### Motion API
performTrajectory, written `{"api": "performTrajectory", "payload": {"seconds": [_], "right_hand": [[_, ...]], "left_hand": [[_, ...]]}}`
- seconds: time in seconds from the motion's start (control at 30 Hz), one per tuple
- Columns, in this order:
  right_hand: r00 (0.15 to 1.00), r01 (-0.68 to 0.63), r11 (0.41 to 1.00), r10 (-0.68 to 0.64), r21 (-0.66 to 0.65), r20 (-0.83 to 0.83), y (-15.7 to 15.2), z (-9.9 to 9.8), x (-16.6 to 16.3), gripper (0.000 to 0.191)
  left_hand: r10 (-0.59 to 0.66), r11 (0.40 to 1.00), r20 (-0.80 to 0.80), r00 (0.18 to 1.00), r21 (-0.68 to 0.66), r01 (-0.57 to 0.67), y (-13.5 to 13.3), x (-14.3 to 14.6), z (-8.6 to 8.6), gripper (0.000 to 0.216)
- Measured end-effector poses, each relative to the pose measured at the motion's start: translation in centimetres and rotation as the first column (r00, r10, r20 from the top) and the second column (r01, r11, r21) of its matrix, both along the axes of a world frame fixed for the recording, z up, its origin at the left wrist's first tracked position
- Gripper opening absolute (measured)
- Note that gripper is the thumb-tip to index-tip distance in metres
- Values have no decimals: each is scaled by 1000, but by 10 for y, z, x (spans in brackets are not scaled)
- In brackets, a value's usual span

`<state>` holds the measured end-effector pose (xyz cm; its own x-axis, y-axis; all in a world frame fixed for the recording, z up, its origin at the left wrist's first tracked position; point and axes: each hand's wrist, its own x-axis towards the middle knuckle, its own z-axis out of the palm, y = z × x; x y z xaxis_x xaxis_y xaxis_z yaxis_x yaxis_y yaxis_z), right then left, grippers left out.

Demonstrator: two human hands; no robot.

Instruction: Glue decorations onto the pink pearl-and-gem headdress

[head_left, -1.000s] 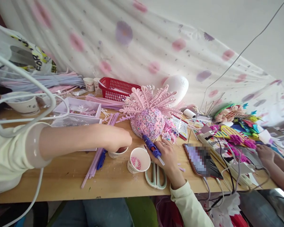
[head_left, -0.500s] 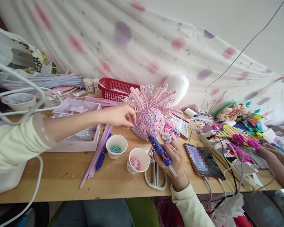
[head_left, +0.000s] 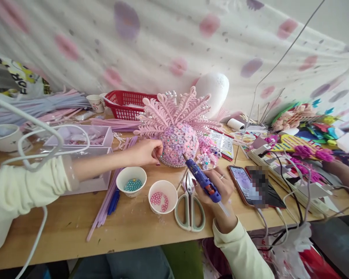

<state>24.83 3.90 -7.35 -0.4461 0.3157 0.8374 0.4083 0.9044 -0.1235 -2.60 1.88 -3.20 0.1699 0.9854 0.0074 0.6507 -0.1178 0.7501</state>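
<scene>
Mostly bare along front edge of table [head_left: 61, 236]; tight between cups and flowered dome [head_left: 178, 143], mid-table. Pinching narrow with left hand [head_left: 148, 153] at dome's left side, cannot tell whether on anything. Gripping blue glue gun [head_left: 204, 179] in right hand [head_left: 221, 185], nozzle close to dome's front. Versus a second ago: left hand out of teal-bead cup [head_left: 130, 174], now beside dome. In the way: pink-bead cup [head_left: 163, 188], scissors [head_left: 189, 192], white cable [head_left: 20, 113] looped across left sleeve.
</scene>
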Motion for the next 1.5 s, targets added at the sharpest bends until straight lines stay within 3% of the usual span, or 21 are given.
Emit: {"api": "performTrajectory", "payload": {"seconds": [0.23, 0.33, 0.47, 0.57, 0.8, 1.0, 1.5], "right_hand": [[1000, -22, 999, 22, -38, -11, -1, 1, 3, 10], [999, -20, 999, 18, -45, -34, 0, 0, 4, 10], [999, -20, 999, 18, -43, -45, 1, 0, 3, 12], [999, -25, 999, 23, -42, -41, 1, 1, 2, 11], [998, -25, 999, 23, -26, -52, 1, -1, 1, 11], [998, -39, 999, 38, -25, -47, 3, -3, 2, 15], [1000, -7, 999, 6, -35, -27, 1, 1, 2, 12]], "left_hand": [[-145, 968, -240, 960, 168, 188, 4, 7, 10, 18], [-211, 950, -220, 952, 183, 253, 5, 3, 13, 12], [-210, 946, -150, 966, 220, 240, 3, -1, 14, 10], [-255, 925, -223, 941, 226, 304, 1, 0, 13, 11], [-180, 913, -511, 841, 230, 335, 6, 7, 9, 12], [-180, 901, -552, 814, 240, 362, 13, 8, 2, 13], [-213, 886, -600, 771, 213, 411, 20, 15, 5, 17]]}}
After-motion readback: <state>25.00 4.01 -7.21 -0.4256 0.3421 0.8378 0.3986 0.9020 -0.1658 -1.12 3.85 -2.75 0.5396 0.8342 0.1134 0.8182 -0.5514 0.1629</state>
